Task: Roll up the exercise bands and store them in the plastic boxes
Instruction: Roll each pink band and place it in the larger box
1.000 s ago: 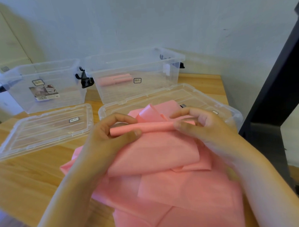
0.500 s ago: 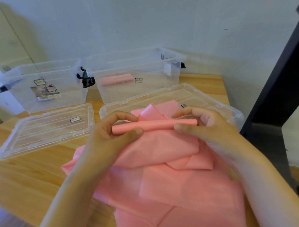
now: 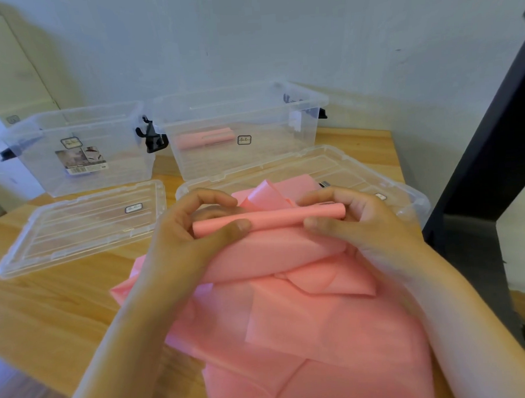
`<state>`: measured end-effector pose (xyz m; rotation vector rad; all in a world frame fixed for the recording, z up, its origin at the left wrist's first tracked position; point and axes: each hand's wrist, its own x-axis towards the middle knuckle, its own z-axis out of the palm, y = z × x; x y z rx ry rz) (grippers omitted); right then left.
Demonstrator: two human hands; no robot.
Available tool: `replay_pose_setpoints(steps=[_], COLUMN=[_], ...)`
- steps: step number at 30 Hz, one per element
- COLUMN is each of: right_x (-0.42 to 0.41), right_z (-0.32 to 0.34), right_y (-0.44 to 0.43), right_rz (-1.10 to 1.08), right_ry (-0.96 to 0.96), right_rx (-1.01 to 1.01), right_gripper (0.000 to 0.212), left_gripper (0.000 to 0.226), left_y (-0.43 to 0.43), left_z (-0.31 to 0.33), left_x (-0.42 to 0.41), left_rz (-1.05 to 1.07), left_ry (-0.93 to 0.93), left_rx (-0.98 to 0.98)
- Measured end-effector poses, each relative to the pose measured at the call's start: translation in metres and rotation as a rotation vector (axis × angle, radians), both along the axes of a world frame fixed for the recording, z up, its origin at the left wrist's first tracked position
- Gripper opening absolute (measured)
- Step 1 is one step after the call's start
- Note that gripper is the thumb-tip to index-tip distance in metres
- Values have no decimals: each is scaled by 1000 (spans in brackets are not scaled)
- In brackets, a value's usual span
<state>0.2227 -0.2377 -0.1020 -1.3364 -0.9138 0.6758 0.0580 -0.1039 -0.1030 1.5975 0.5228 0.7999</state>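
Observation:
A pink exercise band (image 3: 274, 219) is partly rolled into a thin tube held level above the table. My left hand (image 3: 193, 232) pinches the tube's left end and my right hand (image 3: 355, 222) pinches its right end. The band's loose length hangs from the tube onto a heap of pink bands (image 3: 306, 332) on the table. Two clear plastic boxes stand open at the back: the left box (image 3: 74, 180) holds only a label, and the right box (image 3: 283, 149) holds a rolled pink band (image 3: 204, 138).
Two clear lids lie flat in front of the boxes, the left lid (image 3: 76, 228) and the right lid (image 3: 359, 170) partly under the bands. The wooden table (image 3: 34, 314) ends at a wall behind. A dark post (image 3: 494, 158) stands at the right.
The rolled tube has grown slightly thicker and shifted a little to the right between my fingers. Both hands keep their hold on its ends.

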Motion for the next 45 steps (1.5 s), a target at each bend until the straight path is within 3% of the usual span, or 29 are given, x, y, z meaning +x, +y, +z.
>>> replay_pose_setpoints(steps=[4, 11, 15, 18, 22, 32, 35, 38, 45], right_x=[-3, -4, -2, -1, -2, 1, -1, -6, -9], right_z=[3, 4, 2, 0, 0, -1, 1, 5, 7], right_y=[0, 1, 2, 3, 4, 2, 0, -2, -1], right_rz=[-35, -54, -131, -223, -255, -239, -177, -78, -6], right_ry=[-23, -69, 52, 111, 55, 48, 102, 30, -56], right_rx=[20, 77, 80, 92, 119, 133, 82, 60, 61], right_gripper=[10, 25, 31, 28, 21, 17, 31, 40, 13], left_gripper=[22, 29, 22, 23, 25, 17, 17, 15, 21], left_y=[2, -1, 1, 2, 1, 2, 3, 2, -1], left_z=[-3, -4, -3, -3, -3, -5, -4, -5, -2], left_x=[0, 3, 3, 2, 3, 2, 1, 1, -1], left_rz=[-50, -54, 42, 93, 95, 38, 32, -3, -92], left_ry=[-41, 0, -49, -76, -59, -46, -42, -36, -89], left_rx=[-38, -75, -71, -110, -111, -112, -96, -101, -60])
